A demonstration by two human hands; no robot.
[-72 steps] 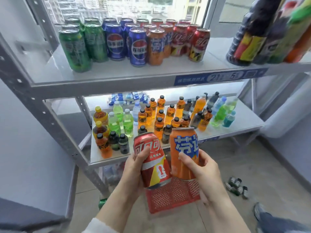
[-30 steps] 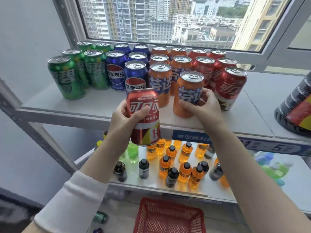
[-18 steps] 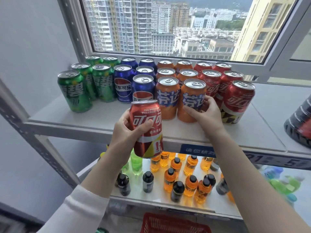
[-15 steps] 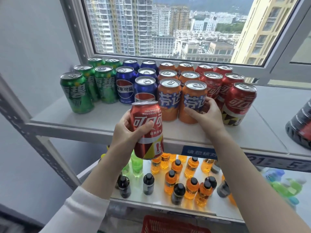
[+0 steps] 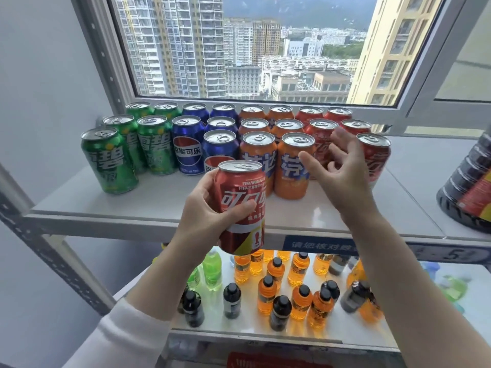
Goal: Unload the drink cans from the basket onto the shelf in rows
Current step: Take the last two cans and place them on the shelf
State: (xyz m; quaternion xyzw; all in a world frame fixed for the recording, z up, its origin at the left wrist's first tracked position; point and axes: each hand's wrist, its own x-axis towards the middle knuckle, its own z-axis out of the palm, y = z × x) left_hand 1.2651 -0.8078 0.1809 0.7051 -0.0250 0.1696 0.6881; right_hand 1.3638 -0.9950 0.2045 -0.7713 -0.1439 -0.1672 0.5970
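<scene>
My left hand (image 5: 210, 208) grips a red cola can (image 5: 243, 205) upright, just in front of the top shelf's (image 5: 159, 205) front edge. My right hand (image 5: 337, 168) hovers with spread fingers beside the front orange can (image 5: 292, 166), holding nothing. That orange can stands on the shelf at the front of the orange rows. Green, blue, orange and red cans stand in rows running back toward the window. A front red can (image 5: 374, 155) sits right of my right hand. A sliver of the red basket (image 5: 265, 361) shows at the bottom edge.
A dark large bottle (image 5: 470, 187) lies at the shelf's right end. The lower shelf (image 5: 239, 328) carries several small orange, green and black-capped bottles. A window frame (image 5: 265, 100) runs right behind the back cans. Grey shelf uprights (image 5: 53, 251) slant at left.
My right hand has let go of the orange can, which now stands in the front row, and has pulled back with its fingers spread. My left hand still holds the red can.
</scene>
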